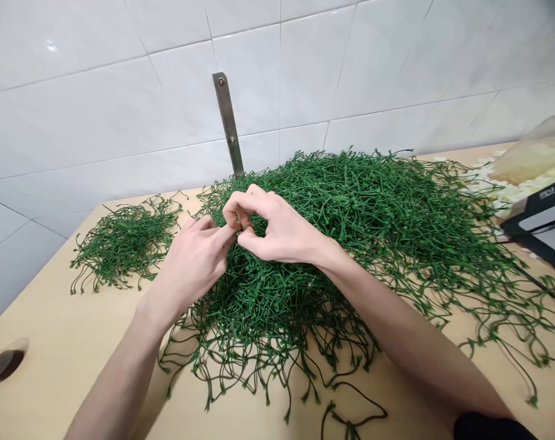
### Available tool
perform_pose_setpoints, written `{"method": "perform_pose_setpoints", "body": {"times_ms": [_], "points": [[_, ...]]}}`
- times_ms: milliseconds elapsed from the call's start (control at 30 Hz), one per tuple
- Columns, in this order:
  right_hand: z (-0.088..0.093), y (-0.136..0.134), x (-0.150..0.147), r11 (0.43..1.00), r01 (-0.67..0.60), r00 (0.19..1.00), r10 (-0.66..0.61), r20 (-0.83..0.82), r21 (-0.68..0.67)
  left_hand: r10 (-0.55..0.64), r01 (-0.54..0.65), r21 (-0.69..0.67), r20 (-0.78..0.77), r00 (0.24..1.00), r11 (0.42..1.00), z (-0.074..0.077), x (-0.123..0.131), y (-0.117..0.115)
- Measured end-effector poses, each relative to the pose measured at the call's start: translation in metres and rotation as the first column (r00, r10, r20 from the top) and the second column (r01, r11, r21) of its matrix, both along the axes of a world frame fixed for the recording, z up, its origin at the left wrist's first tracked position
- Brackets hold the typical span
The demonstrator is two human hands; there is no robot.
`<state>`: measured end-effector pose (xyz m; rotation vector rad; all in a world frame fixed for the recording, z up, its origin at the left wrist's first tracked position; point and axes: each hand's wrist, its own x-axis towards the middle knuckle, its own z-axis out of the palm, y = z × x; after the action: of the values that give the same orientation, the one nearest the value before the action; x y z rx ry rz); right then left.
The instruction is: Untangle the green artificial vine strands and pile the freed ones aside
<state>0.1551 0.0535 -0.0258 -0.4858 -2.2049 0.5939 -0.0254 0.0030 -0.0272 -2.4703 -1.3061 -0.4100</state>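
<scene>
A big heap of thin green artificial flower stems [351, 208] with small forked ends spreads over the table. Above its near left part, my left hand [197, 256] and my right hand [277, 226] meet fingertip to fingertip. Both are closed in a pinch. Only a tiny dark bit shows between the fingertips; whatever they hold is mostly hidden by the fingers. To the left of my left hand lies a smaller pile of the same green stems [126, 238].
A metal bracket [228, 122] stands up behind the heap against the white tiled wall [305, 67]. Small white pieces [483, 177], a clear container [534, 150] and a black-edged device [543, 220] are at the right. A dark round hole [5, 365] marks the wooden table [76, 342].
</scene>
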Motion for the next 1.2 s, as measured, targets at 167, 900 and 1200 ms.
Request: {"method": "perform_pose_setpoints", "body": {"times_ms": [167,900,1200], "points": [[-0.002,0.002,-0.001,0.999,-0.033,0.999,0.033,0.022,0.004,-0.001,0.003,-0.026,0.076,0.997,1.000,-0.003,-0.003,0.003],[0.013,0.022,0.030,0.941,-0.036,0.971,-0.046,-0.233,-0.337,0.224,-0.228,0.002,0.183,0.957,0.974,0.009,-0.007,0.001],[0.013,0.019,0.034,0.919,-0.001,0.993,-0.047,-0.112,-0.394,0.135,-0.172,0.180,0.201,0.970,0.968,0.012,-0.012,-0.001]]}}
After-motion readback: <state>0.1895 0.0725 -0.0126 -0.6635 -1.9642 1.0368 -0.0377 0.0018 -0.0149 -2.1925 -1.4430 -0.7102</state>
